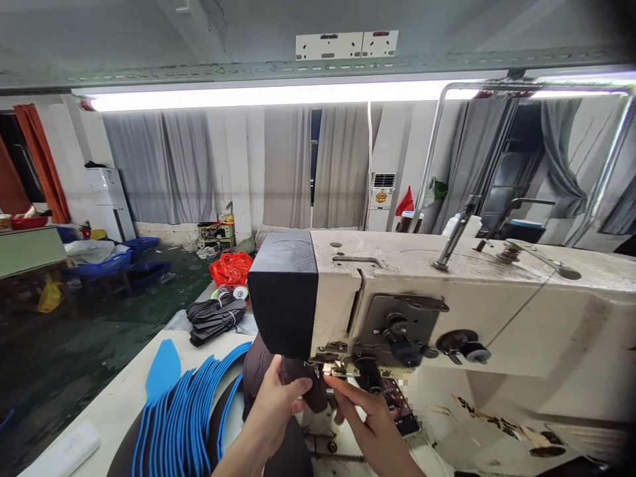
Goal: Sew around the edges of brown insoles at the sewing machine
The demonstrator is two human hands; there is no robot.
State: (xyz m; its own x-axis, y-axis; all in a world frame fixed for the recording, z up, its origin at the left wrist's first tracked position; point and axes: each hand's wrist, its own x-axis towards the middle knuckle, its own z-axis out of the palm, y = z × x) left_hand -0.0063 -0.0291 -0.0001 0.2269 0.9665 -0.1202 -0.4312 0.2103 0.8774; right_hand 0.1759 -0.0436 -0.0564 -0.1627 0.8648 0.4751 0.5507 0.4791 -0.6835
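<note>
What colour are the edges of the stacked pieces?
The edges are bright blue; see the head view.

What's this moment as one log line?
left hand: holding dark piece | right hand: near needle area | blue-edged stack: on table

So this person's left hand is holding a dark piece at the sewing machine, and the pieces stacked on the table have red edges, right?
Not quite: the stacked pieces have blue edges, not red, as the head view shows. The left hand is indeed holding a dark piece at the sewing machine.
</note>
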